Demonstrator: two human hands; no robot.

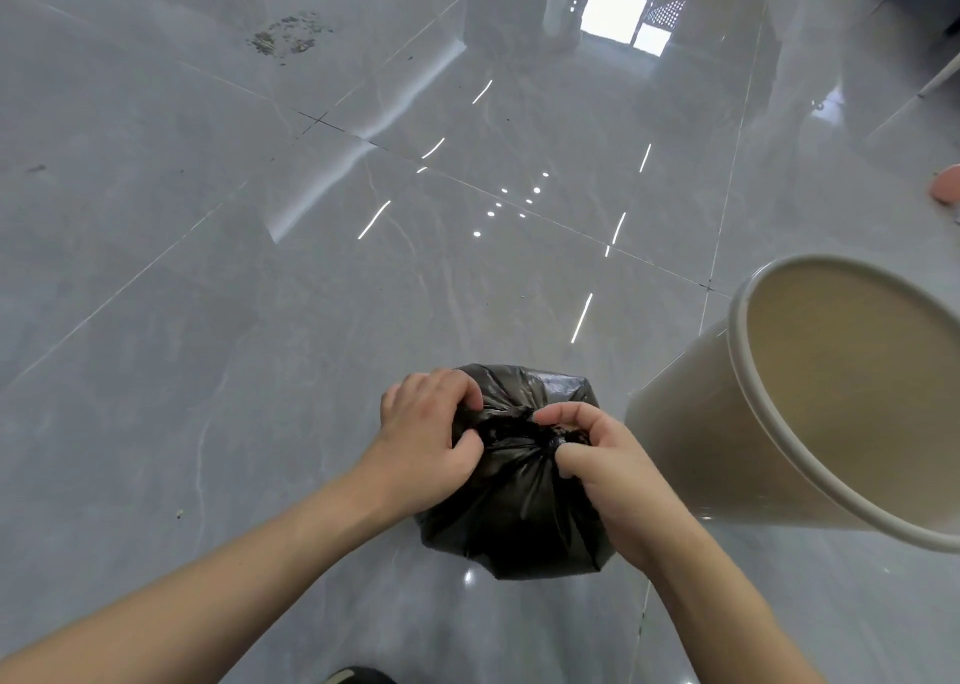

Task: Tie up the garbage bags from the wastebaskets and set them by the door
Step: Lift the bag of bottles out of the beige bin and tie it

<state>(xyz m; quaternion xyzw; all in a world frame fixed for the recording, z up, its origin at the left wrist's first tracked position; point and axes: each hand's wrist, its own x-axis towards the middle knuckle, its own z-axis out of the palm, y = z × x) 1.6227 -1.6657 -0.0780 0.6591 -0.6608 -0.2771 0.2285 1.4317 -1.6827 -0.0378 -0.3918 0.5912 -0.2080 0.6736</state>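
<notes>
A full black garbage bag [519, 517] sits on the glossy grey tile floor in front of me. Its top is gathered into a bunch in the middle. My left hand [423, 439] grips the gathered plastic on the left side, fingers curled into it. My right hand [602, 460] pinches the bunched plastic at the knot from the right. Just right of the bag stands a cream wastebasket [743, 423], with no liner inside.
The grey tile floor [260, 319] stretches away ahead, with a patch of dark specks [288, 36] at the far left. A pink object [948, 189] shows at the right edge. The tip of my dark shoe [358, 675] shows at the bottom edge.
</notes>
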